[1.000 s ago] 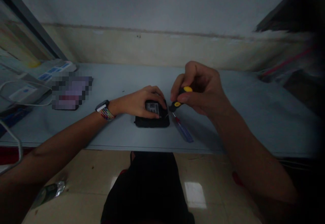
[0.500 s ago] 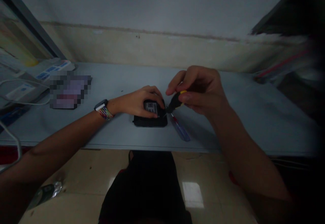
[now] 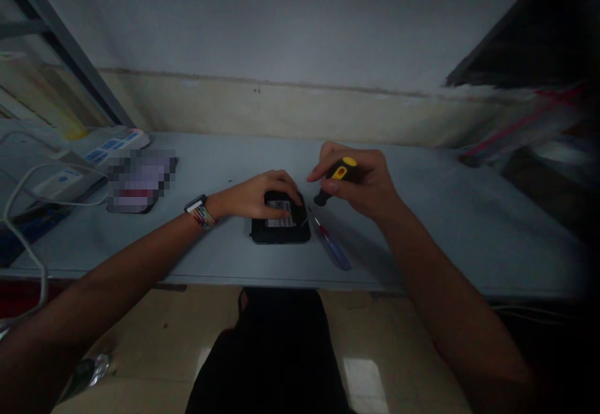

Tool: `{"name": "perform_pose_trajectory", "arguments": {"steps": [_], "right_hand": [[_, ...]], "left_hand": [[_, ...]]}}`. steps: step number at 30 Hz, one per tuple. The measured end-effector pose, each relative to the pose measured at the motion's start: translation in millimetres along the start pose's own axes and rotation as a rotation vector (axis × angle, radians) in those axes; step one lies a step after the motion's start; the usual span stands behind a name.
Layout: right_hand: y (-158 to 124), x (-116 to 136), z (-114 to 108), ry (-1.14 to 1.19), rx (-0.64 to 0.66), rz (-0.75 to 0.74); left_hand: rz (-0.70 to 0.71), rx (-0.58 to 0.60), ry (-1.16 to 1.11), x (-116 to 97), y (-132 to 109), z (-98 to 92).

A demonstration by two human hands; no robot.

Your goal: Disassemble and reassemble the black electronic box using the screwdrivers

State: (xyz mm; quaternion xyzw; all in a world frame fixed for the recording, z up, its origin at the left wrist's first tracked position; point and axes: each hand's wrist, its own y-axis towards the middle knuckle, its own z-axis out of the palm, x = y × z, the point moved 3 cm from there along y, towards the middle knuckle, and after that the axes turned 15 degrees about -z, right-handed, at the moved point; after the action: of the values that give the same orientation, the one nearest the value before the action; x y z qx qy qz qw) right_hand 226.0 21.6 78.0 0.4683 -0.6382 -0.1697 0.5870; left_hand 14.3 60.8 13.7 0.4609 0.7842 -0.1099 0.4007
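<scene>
A flat black box-shaped device [image 3: 277,234] with rounded corners and a printed label lies on the table. My left hand [image 3: 267,195] grips it from the left, thumb across the label and fingers over the far side. In my right hand [image 3: 360,179] is a screwdriver [image 3: 344,170] with a black and yellow handle, pinched between thumb and fingers. It leans with its yellow end up to the right, and its thin shaft slants toward the device's right edge; whether the tip touches is unclear. Close by on the table lies a second screwdriver [image 3: 335,247] with a clear handle and red collar.
A power strip [image 3: 107,151] with white cables [image 3: 25,239] occupies the left side, beside a pixelated phone-like object [image 3: 140,182]. Bagged items [image 3: 529,139] stand at the right end. The wall [image 3: 281,101] borders the table's back; a bottle [image 3: 89,373] is on the floor.
The view has tilted up slightly. My right fingers have shifted on the screwdriver, whose yellow-ended handle now shows more and stands steeper. My left hand stays on the device.
</scene>
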Motion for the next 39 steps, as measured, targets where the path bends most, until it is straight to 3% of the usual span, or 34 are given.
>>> {"name": "perform_pose_trajectory", "arguments": {"steps": [3, 7, 10, 12, 14, 21, 39], "right_hand": [[-4, -9, -6, 0.090, -0.165, 0.065], [-10, -20, 2, 0.050, -0.259, 0.167], [-14, -26, 19, -0.163, -0.121, 0.156], [-18, -28, 33, -0.312, 0.017, 0.072], [-23, -33, 45, -0.419, 0.115, 0.001], [-22, -52, 62, -0.604, 0.222, -0.039], [-25, -53, 63, -0.627, 0.262, -0.010]], "left_hand": [[-0.062, -0.053, -0.048, 7, 0, -14.3], [-0.231, -0.338, -0.062, 37, -5, -48.5], [-0.390, -0.557, -0.102, 72, -13, -73.4], [-0.512, -0.686, -0.099, 96, -18, -84.7], [-0.586, -0.749, -0.116, 113, -21, -90.0], [-0.591, -0.737, -0.140, 126, -17, -87.7], [-0.579, -0.690, -0.094, 128, -17, -85.8]]}}
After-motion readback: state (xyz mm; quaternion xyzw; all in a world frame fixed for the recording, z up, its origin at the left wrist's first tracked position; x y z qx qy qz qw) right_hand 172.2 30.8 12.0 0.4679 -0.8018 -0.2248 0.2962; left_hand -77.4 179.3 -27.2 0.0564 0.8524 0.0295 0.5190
